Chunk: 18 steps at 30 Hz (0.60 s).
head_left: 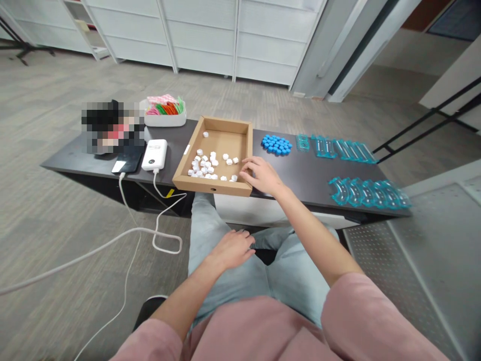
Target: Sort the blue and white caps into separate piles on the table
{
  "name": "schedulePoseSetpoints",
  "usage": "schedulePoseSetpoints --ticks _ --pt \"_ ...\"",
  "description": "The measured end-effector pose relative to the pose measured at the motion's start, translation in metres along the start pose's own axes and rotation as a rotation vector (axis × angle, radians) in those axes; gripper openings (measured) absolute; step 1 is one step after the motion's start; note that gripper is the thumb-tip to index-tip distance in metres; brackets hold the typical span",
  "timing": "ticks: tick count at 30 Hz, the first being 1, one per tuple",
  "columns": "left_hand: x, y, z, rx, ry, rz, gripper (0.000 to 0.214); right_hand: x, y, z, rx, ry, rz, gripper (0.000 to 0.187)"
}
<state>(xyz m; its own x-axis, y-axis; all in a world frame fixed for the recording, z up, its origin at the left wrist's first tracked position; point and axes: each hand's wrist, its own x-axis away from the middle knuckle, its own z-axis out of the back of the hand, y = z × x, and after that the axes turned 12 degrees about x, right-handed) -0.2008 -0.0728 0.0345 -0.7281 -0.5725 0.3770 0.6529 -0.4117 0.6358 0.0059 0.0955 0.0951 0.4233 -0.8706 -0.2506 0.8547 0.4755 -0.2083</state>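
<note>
My right hand reaches over the right wall of a shallow cardboard box, with its fingers loosely bent and apart. I see nothing held in it, and a few small white faceted pieces lie just left of its fingertips. Most of these pieces are gathered in the near left part of the box. On my thigh rests my left hand, palm down with its fingers lying loosely and nothing in them. Right of the box, beyond my right hand, sits a cluster of small blue pieces.
Clear teal plastic parts, straight and curved, lie in rows on the dark table. A white power bank, a black phone and a white basket of colourful strips stand left. White cables hang at the near edge.
</note>
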Motion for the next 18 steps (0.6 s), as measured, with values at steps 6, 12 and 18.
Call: schedulePoseSetpoints --ticks 6,12,18 --pt "-0.003 -0.002 -0.001 0.013 0.017 0.008 0.035 0.020 0.031 0.008 -0.038 0.035 -0.008 0.032" --pt "0.003 0.011 0.016 -0.029 0.159 -0.009 0.039 0.015 0.103 0.001 0.064 0.183 -0.337 0.053" --pt "0.045 0.000 0.069 -0.027 0.864 0.026 0.029 -0.014 0.150 -0.020 0.210 0.129 -0.558 0.085"
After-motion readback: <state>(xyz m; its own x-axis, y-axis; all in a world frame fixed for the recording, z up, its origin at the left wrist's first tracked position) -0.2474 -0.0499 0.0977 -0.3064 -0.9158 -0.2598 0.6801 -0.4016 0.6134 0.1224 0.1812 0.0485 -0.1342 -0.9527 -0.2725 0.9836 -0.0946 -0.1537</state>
